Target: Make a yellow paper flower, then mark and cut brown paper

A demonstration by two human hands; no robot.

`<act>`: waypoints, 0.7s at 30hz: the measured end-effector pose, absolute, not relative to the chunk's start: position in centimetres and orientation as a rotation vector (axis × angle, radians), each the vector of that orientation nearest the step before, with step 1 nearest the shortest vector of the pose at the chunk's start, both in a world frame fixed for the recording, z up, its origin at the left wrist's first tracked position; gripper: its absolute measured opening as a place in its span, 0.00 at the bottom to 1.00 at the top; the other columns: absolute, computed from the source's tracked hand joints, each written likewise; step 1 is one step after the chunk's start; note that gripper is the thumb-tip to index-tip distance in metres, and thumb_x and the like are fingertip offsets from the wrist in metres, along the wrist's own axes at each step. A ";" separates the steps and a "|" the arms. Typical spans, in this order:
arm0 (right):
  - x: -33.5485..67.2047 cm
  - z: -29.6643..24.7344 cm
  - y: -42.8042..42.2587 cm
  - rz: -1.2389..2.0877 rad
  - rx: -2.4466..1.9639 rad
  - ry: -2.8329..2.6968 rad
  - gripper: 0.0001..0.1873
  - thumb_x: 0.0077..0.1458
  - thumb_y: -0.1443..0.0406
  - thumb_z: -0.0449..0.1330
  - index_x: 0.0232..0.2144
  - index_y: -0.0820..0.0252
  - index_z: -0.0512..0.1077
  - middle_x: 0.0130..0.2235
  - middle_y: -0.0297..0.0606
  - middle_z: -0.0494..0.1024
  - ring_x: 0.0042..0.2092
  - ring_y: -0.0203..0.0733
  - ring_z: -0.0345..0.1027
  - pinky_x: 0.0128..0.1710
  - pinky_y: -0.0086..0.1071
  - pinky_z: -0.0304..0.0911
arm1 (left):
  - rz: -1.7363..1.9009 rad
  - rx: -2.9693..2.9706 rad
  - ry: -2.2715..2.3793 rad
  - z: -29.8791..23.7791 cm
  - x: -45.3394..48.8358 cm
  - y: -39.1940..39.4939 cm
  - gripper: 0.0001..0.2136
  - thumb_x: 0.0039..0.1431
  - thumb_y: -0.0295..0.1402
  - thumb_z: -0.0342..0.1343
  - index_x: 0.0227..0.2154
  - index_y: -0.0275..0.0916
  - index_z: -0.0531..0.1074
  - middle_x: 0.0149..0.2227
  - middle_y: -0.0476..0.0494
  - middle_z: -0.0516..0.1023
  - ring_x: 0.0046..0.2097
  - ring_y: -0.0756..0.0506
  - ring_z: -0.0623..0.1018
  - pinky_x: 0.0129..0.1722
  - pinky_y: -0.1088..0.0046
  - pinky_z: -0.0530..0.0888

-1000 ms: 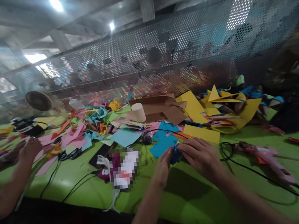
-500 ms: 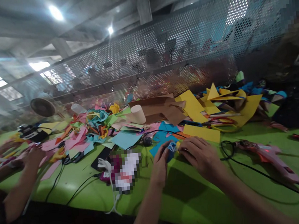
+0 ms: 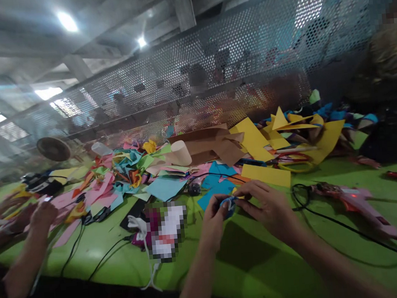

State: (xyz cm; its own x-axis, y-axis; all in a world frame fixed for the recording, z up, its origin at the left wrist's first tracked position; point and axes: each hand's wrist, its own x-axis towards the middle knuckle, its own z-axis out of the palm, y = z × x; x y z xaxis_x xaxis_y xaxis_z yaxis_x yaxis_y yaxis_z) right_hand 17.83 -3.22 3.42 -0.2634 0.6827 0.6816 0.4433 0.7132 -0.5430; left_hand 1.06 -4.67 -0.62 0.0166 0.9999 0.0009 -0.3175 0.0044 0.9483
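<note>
Both my hands meet just above the green table [image 3: 257,264] near its middle. My left hand [image 3: 214,224] and my right hand [image 3: 269,207] pinch a small blue paper piece [image 3: 228,205] between their fingertips. A sheet of blue paper [image 3: 213,191] lies flat right behind them. A yellow sheet [image 3: 266,174] lies a little farther back on the right.
A pink glue gun [image 3: 358,204] with a black cord [image 3: 334,230] lies to the right. A heap of coloured paper scraps [image 3: 124,174], brown paper [image 3: 215,145] and scissors [image 3: 290,164] fills the back. Another person's arms [image 3: 26,247] work at the left. A perforated metal screen [image 3: 213,73] stands behind.
My hands have lifted slightly and drawn together on the blue piece, the right fingers now pinching it. The view has shifted a little to the left.
</note>
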 end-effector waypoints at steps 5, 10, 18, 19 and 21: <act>17.9 3.0 -3.0 0.274 -0.936 -2.005 0.04 0.58 0.69 0.62 0.37 0.57 0.71 0.35 0.38 0.78 0.36 0.44 0.73 0.35 0.34 0.66 | 1.325 1.055 1.000 -0.2 1.2 -4.8 0.12 0.55 0.43 0.64 0.36 0.41 0.74 0.35 0.50 0.74 0.38 0.50 0.71 0.39 0.76 0.68; 17.9 2.4 -2.9 0.254 -0.980 -2.059 0.06 0.57 0.68 0.63 0.38 0.57 0.72 0.36 0.38 0.80 0.38 0.46 0.73 0.36 0.37 0.67 | 1.325 1.102 1.015 -0.7 1.0 -4.7 0.11 0.56 0.42 0.63 0.35 0.41 0.74 0.33 0.51 0.72 0.36 0.50 0.69 0.37 0.77 0.67; 17.5 2.5 -3.3 0.355 -1.001 -2.008 0.05 0.56 0.69 0.61 0.37 0.58 0.74 0.37 0.40 0.82 0.38 0.45 0.76 0.37 0.36 0.69 | 1.306 1.123 1.018 -0.3 1.1 -4.9 0.13 0.54 0.44 0.63 0.34 0.41 0.74 0.32 0.51 0.72 0.36 0.49 0.68 0.37 0.76 0.66; 17.5 2.5 -3.3 0.374 -0.999 -1.998 0.06 0.57 0.69 0.60 0.38 0.58 0.75 0.38 0.40 0.82 0.38 0.45 0.76 0.38 0.37 0.70 | 1.305 1.116 1.013 -0.3 1.1 -5.0 0.13 0.54 0.44 0.64 0.34 0.41 0.74 0.32 0.51 0.72 0.35 0.50 0.68 0.37 0.76 0.66; 17.4 2.5 -3.3 0.406 -0.996 -1.976 0.07 0.57 0.69 0.59 0.37 0.57 0.75 0.38 0.40 0.82 0.38 0.45 0.76 0.38 0.37 0.70 | 1.306 1.117 0.997 -0.3 1.1 -5.0 0.13 0.54 0.44 0.64 0.34 0.41 0.74 0.33 0.51 0.72 0.36 0.49 0.68 0.37 0.76 0.67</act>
